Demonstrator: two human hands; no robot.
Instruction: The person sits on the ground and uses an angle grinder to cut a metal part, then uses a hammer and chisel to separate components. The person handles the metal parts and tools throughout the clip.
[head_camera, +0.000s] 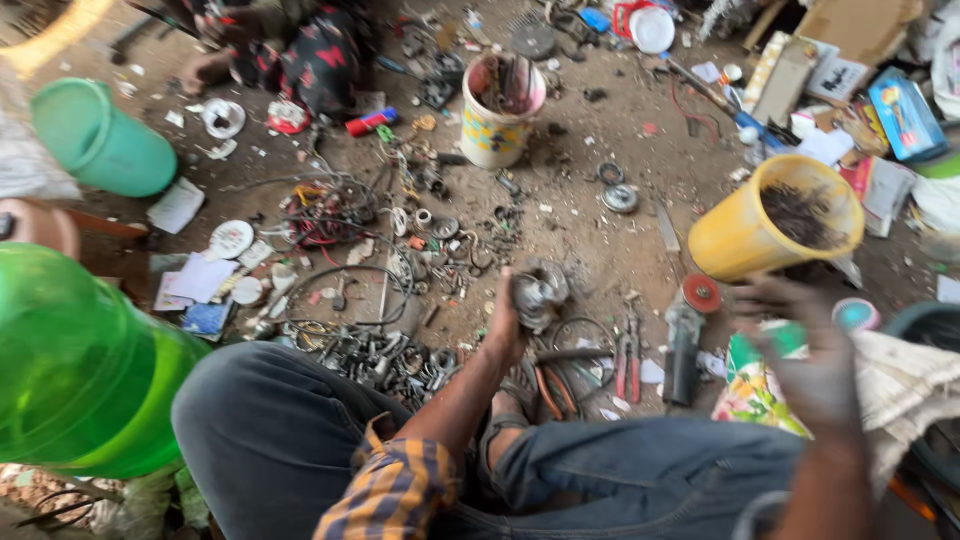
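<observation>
Bare dirt flooring (620, 140) is being taken up almost wholly by workshop scrap — wire coils, nuts, rings and paper scraps are being left scattered all round. At the middle of the view a grey metal motor part (540, 292) is being gripped by the left hand (505, 325), whose fingers are being wrapped round its near side; the part is being held just above the ground, beyond the person's sandalled foot (515, 400), with its rounded body rising up and away from the palm. Its long axis cannot be told from this blurred view. The right hand (815, 355) is being held well apart, off to the right, empty so far as can be seen, its dark-stained fingers being spread loosely and blurred — so the left hand is plainly the nearer one to the part.

Between the two hands an angle grinder (685, 335) with a red disc is being left lying on the ground, and red-handled pliers (628, 355) are lying just beside it. A tilted yellow bucket (775, 215) of dark scrap is lying beyond the right hand, and a cream bucket (500, 110) of metal pieces is standing farther off. A pile of dark metal fittings (385, 355) is lying by the left knee.
</observation>
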